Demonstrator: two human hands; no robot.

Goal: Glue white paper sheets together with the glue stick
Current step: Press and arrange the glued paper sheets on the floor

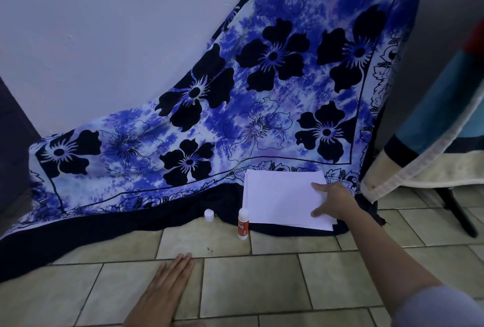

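Our right hand lies spread on the paper sheets' right edge, the glue stick upright beside their left.

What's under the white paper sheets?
The white paper sheets lie on the dark border of the floral cloth, with the right hand pressing on top. A lower sheet's edge shows at the near corner; anything else beneath is covered.

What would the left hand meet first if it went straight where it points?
The left hand would probably meet the white cap at the cloth's dark border; depth is unclear.
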